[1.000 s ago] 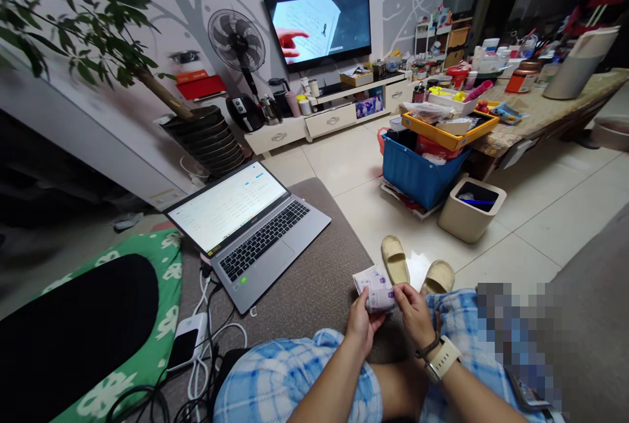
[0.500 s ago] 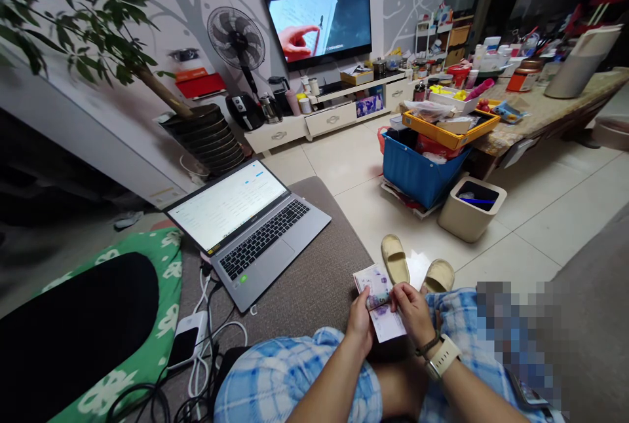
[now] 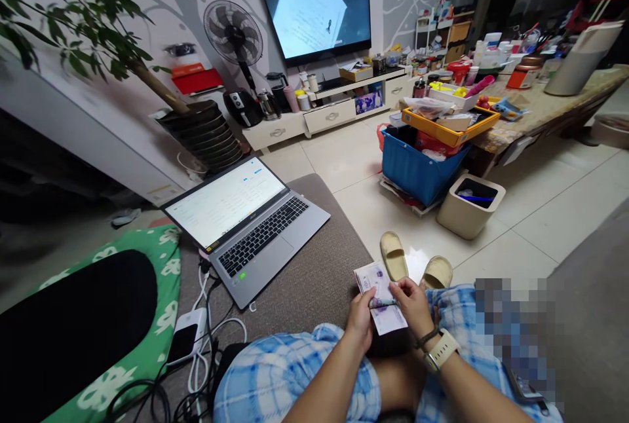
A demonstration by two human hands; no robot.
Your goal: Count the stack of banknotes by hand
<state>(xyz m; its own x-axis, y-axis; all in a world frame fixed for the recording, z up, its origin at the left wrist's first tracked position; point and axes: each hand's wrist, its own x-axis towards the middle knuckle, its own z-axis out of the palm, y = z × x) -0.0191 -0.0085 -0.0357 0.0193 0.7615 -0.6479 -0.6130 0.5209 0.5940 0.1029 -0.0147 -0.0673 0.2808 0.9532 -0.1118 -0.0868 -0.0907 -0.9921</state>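
Observation:
Low in the middle of the head view, my left hand [image 3: 360, 319] and my right hand [image 3: 415, 306] both hold a stack of purple-and-white banknotes [image 3: 374, 279] above my lap. One note is folded down toward me under my right thumb. My right wrist wears a pale-strapped watch [image 3: 441, 350]. I sit on a brown sofa cushion [image 3: 314, 279] in blue plaid shorts.
An open silver laptop [image 3: 246, 223] lies on the cushion to my left, with a white charger [image 3: 187, 338] and cables beside it. On the tiled floor ahead lie two beige slippers [image 3: 394, 256], a beige bin [image 3: 470, 205] and a blue crate [image 3: 417, 171]. A TV [image 3: 317, 14] plays opposite.
The rolled bundle of notes has been unfolded flat, and one note now hangs down toward me under my right thumb. The picture on the TV has changed.

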